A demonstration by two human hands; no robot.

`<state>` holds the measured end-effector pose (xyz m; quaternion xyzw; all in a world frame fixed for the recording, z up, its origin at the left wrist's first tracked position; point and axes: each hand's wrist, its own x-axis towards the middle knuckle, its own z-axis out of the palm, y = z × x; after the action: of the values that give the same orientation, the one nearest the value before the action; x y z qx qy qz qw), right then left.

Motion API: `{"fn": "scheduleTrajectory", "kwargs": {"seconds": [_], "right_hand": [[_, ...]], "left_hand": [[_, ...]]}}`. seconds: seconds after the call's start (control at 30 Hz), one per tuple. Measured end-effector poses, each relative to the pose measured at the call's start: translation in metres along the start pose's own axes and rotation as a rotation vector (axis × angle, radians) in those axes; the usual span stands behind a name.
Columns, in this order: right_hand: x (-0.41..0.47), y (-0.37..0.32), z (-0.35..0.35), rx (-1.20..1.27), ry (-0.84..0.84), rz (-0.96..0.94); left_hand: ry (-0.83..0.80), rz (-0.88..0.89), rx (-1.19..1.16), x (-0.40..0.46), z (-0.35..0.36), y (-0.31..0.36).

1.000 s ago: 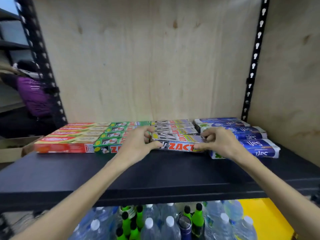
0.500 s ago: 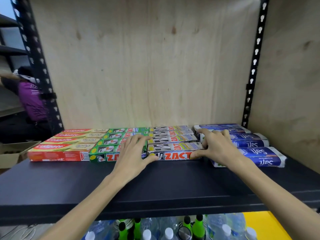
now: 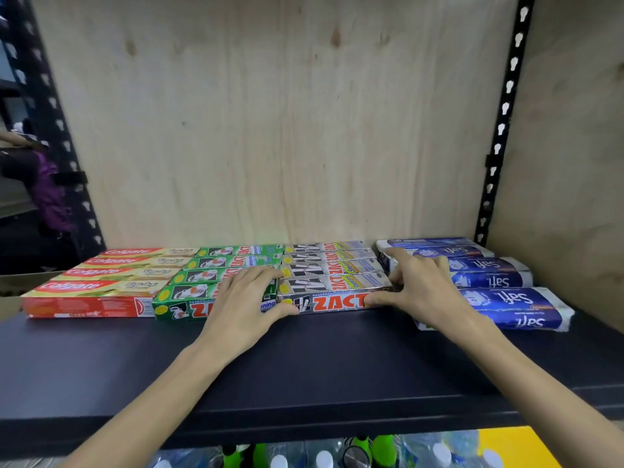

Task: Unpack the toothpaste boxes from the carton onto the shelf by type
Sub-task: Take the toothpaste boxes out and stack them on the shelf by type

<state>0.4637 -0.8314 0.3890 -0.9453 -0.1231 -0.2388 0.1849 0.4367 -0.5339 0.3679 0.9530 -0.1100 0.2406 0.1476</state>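
Observation:
Four rows of toothpaste boxes lie on the black shelf (image 3: 304, 366): red Colgate boxes (image 3: 91, 305) at left, then green Zact boxes (image 3: 179, 293), silver Zact boxes (image 3: 332, 265), and blue boxes (image 3: 506, 298) at right. The front silver Zact box (image 3: 332, 300) rests on the shelf in line with its row. My left hand (image 3: 241, 298) lies over the front green box, thumb and forefinger at the silver box's left end. My right hand (image 3: 422, 285) pinches its right end, with the fingers spread over the blue boxes. No carton is in view.
Plywood panels close the back and right side (image 3: 574, 163). Black slotted uprights stand at the left (image 3: 50, 130) and right (image 3: 503, 130). Bottles with white and green caps (image 3: 324, 457) fill the level below. A person in purple (image 3: 47, 190) is at far left.
The front silver Zact box has come down flat onto the shelf and been pushed back against its row. My left hand has slid left, over the green box.

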Motion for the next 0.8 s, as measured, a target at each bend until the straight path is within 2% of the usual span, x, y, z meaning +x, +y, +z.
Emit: {"fn": "scheduleTrajectory", "kwargs": {"seconds": [0.3,0.43,0.6,0.8], "right_hand": [[-0.001,0.040,-0.019,0.061,0.073,0.091],[0.011,0.067,-0.036,0.055,0.090,0.161],[0.045,0.115,-0.050,-0.001,-0.010,0.252],[0.090,0.158,-0.042,0.006,-0.201,0.327]], "left_hand": [[0.009,0.064,0.065,-0.002,-0.003,0.025],[0.021,0.091,-0.011,0.013,0.003,0.051],[-0.020,0.086,-0.147,0.069,0.031,0.093],[-0.154,0.046,-0.155,0.151,0.071,0.137]]}}
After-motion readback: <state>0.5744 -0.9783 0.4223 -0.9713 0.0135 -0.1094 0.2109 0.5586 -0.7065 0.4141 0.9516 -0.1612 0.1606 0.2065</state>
